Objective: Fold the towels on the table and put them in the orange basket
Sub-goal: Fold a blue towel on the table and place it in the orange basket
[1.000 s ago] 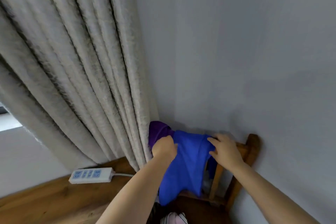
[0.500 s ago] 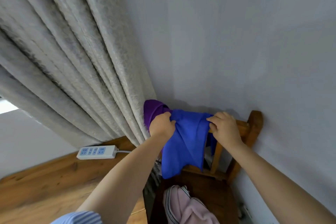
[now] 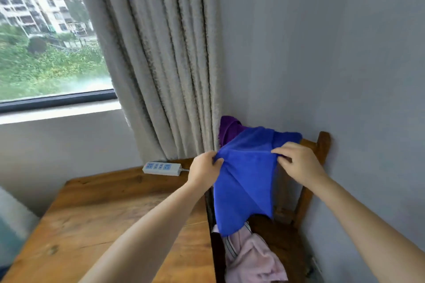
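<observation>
A blue towel (image 3: 245, 181) hangs between my two hands, its far part still draped over the backrest of a wooden chair (image 3: 323, 145). My left hand (image 3: 204, 171) pinches its left upper edge. My right hand (image 3: 296, 163) pinches the right upper edge. A purple towel (image 3: 227, 130) lies over the backrest behind the blue one, against the curtain. No orange basket is in view.
A wooden table (image 3: 110, 213) stands at the left with a white power strip (image 3: 161, 167) at its far edge. Pink cloth (image 3: 253, 259) lies on the chair seat. A grey curtain (image 3: 165, 64), a window and the grey wall close off the corner.
Both hands have lifted the blue towel's edge off the backrest and pulled it toward me, spreading it. The camera has tilted down and left, bringing the table and window into view.
</observation>
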Tool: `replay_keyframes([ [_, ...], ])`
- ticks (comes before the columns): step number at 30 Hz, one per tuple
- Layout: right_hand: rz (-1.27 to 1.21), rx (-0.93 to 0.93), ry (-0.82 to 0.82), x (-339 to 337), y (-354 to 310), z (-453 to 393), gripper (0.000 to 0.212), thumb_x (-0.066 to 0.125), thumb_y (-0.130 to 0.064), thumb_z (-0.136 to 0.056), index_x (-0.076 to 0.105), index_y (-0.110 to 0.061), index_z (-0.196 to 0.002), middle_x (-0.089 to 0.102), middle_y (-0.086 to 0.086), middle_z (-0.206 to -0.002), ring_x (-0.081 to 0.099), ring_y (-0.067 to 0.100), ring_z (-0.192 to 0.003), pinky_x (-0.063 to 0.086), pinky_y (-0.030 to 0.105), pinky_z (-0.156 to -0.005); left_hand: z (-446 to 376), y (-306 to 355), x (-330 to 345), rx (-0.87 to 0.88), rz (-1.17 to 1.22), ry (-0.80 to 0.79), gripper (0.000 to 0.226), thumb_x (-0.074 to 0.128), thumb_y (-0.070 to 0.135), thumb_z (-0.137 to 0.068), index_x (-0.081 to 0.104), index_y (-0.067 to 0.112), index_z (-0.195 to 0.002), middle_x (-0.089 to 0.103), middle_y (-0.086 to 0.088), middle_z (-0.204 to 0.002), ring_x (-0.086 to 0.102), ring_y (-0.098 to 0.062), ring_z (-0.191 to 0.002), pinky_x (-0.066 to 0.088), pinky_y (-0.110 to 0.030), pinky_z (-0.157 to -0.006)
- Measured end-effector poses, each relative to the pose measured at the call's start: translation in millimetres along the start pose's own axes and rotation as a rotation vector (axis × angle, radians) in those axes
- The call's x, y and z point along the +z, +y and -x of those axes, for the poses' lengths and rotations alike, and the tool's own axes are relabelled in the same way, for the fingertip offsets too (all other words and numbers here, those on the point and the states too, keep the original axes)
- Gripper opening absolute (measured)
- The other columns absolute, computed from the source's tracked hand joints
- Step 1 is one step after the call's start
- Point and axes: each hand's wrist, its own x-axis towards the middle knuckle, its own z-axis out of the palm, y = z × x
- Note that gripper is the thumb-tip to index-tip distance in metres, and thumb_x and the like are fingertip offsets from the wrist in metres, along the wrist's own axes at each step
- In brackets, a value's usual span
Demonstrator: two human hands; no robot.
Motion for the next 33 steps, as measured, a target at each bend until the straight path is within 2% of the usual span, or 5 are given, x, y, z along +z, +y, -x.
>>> replay_keyframes([
  [5,-0.055,-0.156,-0.026,-16.5,-91.0,27.7,0.019,0.062,0.012,-0.075,0.071,0.006,-0.091,0.070,0.020,-0.085,0.065,0.033,-0.081,0.043,0.028,-0.072,82.3,-28.7,-65.2,-0.046,0.070,0.204,0.014,0.052,0.018,-0.091,0.060,0.008,-0.087,0.049,0.006,-0.063,0.046,-0.018,-0.070,0.028,-0.022,-0.058],
  [11,-0.145,-0.232,-0.080,0.9,-177.0,45.6,0.019,0.061,0.009,-0.078,0.070,0.006,-0.094,0.070,0.022,-0.090,0.064,0.032,-0.088,0.031,0.013,-0.069,157.3,-60.8,-137.2,-0.112,-0.036,0.341,0.021,0.051,0.018,-0.090,0.063,0.002,-0.096,0.067,-0.013,-0.091,0.058,-0.030,-0.088,0.042,-0.031,-0.072],
  [17,-0.308,-0.278,-0.244,37.8,-228.4,64.6,0.020,0.063,0.006,-0.079,0.070,0.003,-0.097,0.070,0.020,-0.095,0.063,0.032,-0.093,0.047,0.034,-0.084,211.8,-103.9,-179.6,-0.210,-0.199,0.329,0.025,0.042,0.017,-0.094,0.058,0.001,-0.084,0.062,-0.017,-0.089,0.053,-0.032,-0.086,0.041,-0.037,-0.071],
  [23,-0.450,-0.154,-0.336,100.3,-252.7,66.7,0.018,0.065,0.008,-0.076,0.068,0.004,-0.093,0.068,0.016,-0.092,0.059,0.022,-0.083,0.041,0.004,-0.070,231.4,-162.8,-186.4,-0.360,-0.253,0.325,0.028,0.039,0.018,-0.096,0.062,0.002,-0.100,0.065,-0.015,-0.106,0.056,-0.031,-0.100,0.042,-0.033,-0.077],
  [33,-0.562,0.123,-0.426,220.3,-256.8,38.0,0.014,0.067,0.007,-0.075,0.072,-0.001,-0.085,0.055,-0.015,-0.060,0.052,-0.014,-0.052,0.037,-0.003,-0.056,169.0,-280.3,-194.1,-0.636,-0.323,0.166,0.029,0.035,0.021,-0.098,0.058,0.003,-0.102,0.062,-0.014,-0.111,0.055,-0.030,-0.102,0.037,-0.029,-0.072],
])
